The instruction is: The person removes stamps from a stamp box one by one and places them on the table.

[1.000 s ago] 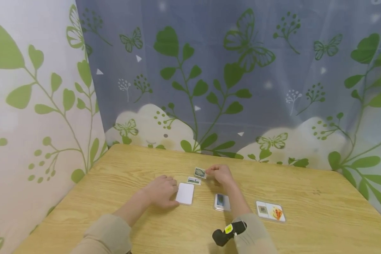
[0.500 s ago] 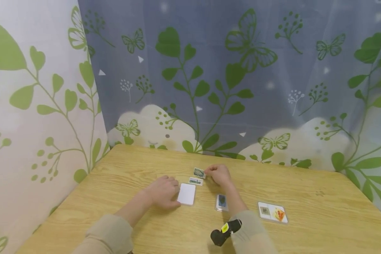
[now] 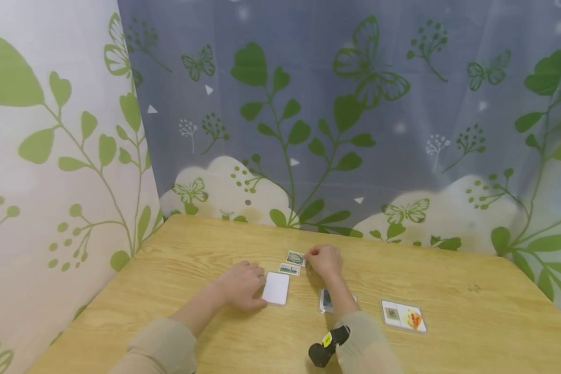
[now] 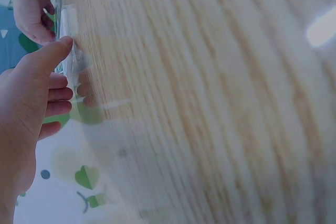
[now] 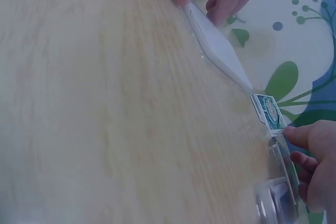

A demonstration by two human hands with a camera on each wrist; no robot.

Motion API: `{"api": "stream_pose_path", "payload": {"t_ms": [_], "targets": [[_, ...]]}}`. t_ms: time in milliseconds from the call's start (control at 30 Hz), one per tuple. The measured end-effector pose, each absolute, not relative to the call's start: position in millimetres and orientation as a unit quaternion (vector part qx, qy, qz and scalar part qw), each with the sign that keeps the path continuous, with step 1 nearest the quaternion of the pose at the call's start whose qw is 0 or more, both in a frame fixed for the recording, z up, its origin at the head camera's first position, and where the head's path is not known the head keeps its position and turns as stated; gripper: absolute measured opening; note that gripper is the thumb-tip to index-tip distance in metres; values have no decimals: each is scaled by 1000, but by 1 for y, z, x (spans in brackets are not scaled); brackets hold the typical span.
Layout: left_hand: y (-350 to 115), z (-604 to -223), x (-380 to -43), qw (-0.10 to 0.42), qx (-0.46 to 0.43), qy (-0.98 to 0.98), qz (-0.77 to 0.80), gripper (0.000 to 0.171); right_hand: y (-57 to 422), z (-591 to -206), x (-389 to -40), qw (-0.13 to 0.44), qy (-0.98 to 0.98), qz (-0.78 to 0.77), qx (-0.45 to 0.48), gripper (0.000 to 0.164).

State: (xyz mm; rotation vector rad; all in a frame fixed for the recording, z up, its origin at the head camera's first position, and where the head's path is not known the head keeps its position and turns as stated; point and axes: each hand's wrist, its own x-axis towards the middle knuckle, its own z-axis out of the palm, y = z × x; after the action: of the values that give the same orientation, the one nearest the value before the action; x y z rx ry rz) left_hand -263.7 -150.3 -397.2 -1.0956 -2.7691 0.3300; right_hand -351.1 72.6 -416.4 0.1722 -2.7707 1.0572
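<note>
At the centre of the table in the head view, my right hand (image 3: 324,262) pinches the right edge of a small green stamp (image 3: 296,258) with a white border. The right wrist view shows the thumb and fingertips at a corner of this stamp (image 5: 271,113). Just below it lies a second, narrower landscape stamp (image 3: 290,269). My left hand (image 3: 243,284) rests along the left side of a blank white card (image 3: 276,289). Its thumb is at the card's lower left corner and its fingers extend along the upper left edge.
A clear case with a blue picture (image 3: 326,301) sits under the right forearm, partly hidden. Farther right lies a clear-cased card (image 3: 404,316) with a small stamp and an orange picture. Behind the wooden table (image 3: 205,241) hangs a leaf-patterned curtain (image 3: 280,104).
The green stamp appears more level and lined up with the stamp below it. My right wrist has shifted slightly left. The left hand stays by the white card.
</note>
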Motion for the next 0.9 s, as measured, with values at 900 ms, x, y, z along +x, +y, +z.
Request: {"api": "stream_pose_path", "payload": {"t_ms": [900], "targets": [[-150,-399,-263,88,-369,-919,105,41,74,-418,-348,112,-936,334,8,14]]}}
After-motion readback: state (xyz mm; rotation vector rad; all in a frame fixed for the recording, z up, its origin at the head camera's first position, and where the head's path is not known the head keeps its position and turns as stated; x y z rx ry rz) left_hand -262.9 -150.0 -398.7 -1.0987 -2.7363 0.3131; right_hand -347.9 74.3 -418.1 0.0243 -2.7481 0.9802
